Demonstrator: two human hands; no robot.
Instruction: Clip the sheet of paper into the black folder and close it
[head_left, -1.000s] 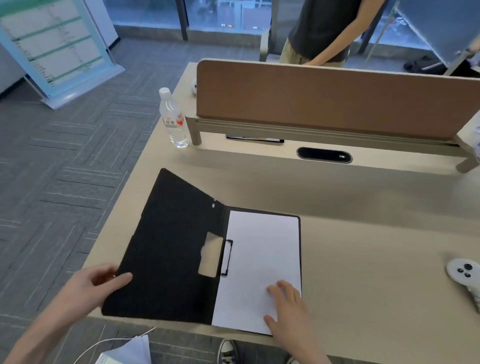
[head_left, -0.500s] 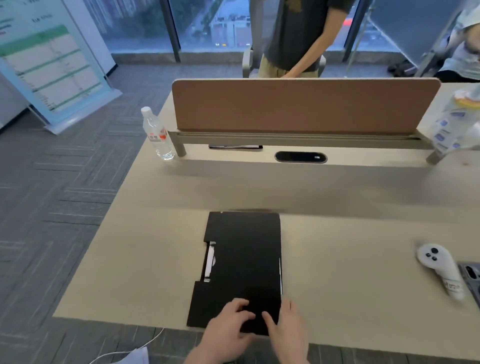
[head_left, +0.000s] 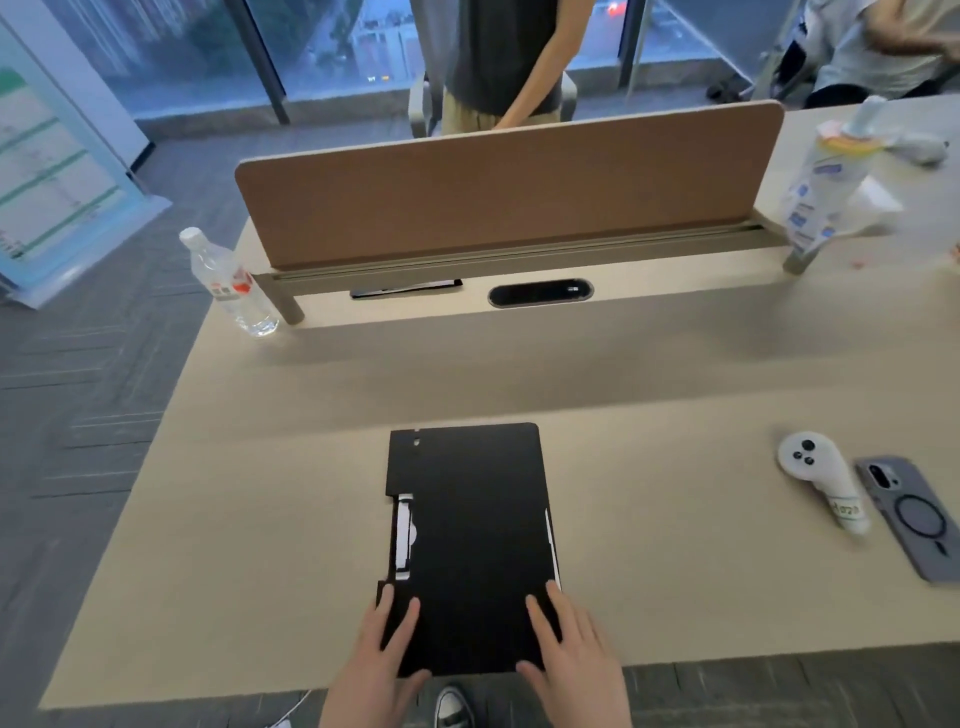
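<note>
The black folder (head_left: 470, 540) lies closed and flat near the front edge of the beige desk (head_left: 675, 571). The sheet of paper (head_left: 551, 540) shows only as a thin white strip along the folder's right edge, and the clip shows through a cutout on the left edge. My left hand (head_left: 387, 649) rests flat on the folder's near left corner. My right hand (head_left: 566, 644) lies flat on the near right corner. Both hands have fingers spread and hold nothing.
A water bottle (head_left: 231, 283) stands at the desk's far left by a brown divider panel (head_left: 509, 182). A white controller (head_left: 823, 480) and a phone (head_left: 914, 512) lie at the right. A person (head_left: 504, 57) stands behind the divider. A plastic bag (head_left: 826, 176) is at far right.
The cover was open a second ago with the white sheet exposed; it is now folded shut. My hands have since spread apart to the folder's two near corners.
</note>
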